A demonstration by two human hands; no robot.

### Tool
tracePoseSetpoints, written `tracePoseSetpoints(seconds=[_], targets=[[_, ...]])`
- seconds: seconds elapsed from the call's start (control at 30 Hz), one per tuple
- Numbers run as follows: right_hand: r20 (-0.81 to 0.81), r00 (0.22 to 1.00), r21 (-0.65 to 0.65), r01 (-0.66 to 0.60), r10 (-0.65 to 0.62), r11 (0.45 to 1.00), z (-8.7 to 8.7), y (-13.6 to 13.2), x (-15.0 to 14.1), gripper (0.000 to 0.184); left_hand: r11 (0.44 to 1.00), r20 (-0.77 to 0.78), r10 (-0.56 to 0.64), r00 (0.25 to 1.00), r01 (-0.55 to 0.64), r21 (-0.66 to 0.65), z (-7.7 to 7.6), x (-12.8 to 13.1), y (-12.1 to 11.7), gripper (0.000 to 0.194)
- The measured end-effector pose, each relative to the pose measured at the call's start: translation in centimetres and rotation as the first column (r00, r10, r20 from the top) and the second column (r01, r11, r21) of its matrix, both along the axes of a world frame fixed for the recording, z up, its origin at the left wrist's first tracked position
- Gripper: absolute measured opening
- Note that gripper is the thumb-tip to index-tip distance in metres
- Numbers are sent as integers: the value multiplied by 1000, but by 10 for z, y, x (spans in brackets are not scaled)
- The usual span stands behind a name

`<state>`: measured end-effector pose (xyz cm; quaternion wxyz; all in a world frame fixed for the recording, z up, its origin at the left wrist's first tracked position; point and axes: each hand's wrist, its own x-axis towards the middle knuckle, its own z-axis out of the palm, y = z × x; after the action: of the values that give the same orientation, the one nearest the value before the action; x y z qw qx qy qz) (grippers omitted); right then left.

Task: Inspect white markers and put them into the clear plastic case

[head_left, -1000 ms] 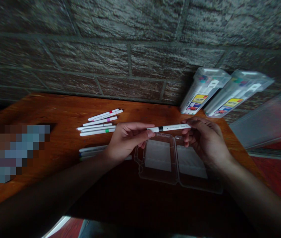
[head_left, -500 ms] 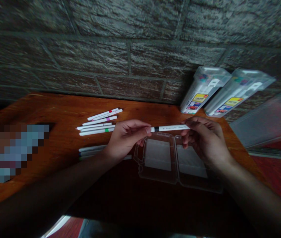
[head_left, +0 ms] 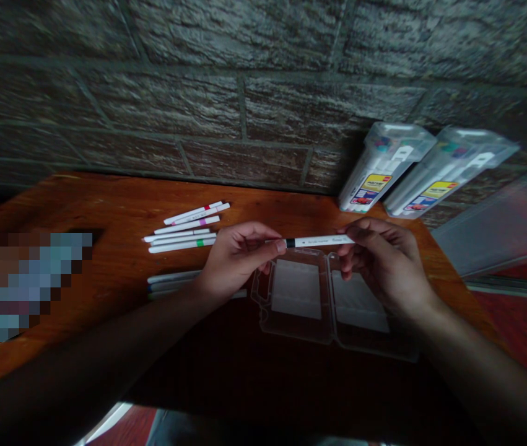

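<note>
1. The stone-patterned wall [head_left: 189, 105] fills the far side of the scene.
2. The brown wooden table [head_left: 105, 204] stands against it.
3. A clear plastic case [head_left: 331, 297] lies open on the table, below the hands, with a pale rectangle in each half.
4. Two upright marker boxes [head_left: 386, 167] lean side by side at the far right, pens inside. Each has a yellow label [head_left: 378, 183] above a blue and red picture; the left one's heading seems to read "marker", while the smaller print is illegible.
5. The left hand [head_left: 235, 260] pinches a marker between thumb and fingers beside its black band; the right hand [head_left: 386, 257] pinches the other end.
6. Loose white pens [head_left: 182, 242] lie to the left in a far group, with red, pink, purple and green bands, and a near group partly hidden by the left arm.
7. The held marker [head_left: 321, 241] is nearly level above the open case; its small print seems to include "marker", the rest unclear.
</note>
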<state>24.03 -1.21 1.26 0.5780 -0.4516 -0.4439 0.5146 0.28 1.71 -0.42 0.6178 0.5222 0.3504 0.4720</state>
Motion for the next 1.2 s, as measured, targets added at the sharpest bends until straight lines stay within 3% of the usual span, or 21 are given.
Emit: tracePoseSetpoints(seconds=[0.67, 0.97, 1.07, 1.2], targets=[[42, 999, 12, -26, 25, 1000, 1, -2, -1, 12, 1000, 14, 15, 1000, -15, -14, -2, 0, 0, 21], [46, 998, 27, -45, 44, 999, -1, -2, -1, 12, 999, -94, 16, 995, -12, 47, -2, -1, -1, 19], [128, 990, 75, -72, 62, 995, -1, -3, -3, 12, 998, -103, 14, 995, -8, 63, -1, -1, -2, 17], [378, 924, 184, -135, 56, 974, 0, -8, -7, 6, 996, -114, -16, 993, 27, 88, -2, -1, -3, 18]])
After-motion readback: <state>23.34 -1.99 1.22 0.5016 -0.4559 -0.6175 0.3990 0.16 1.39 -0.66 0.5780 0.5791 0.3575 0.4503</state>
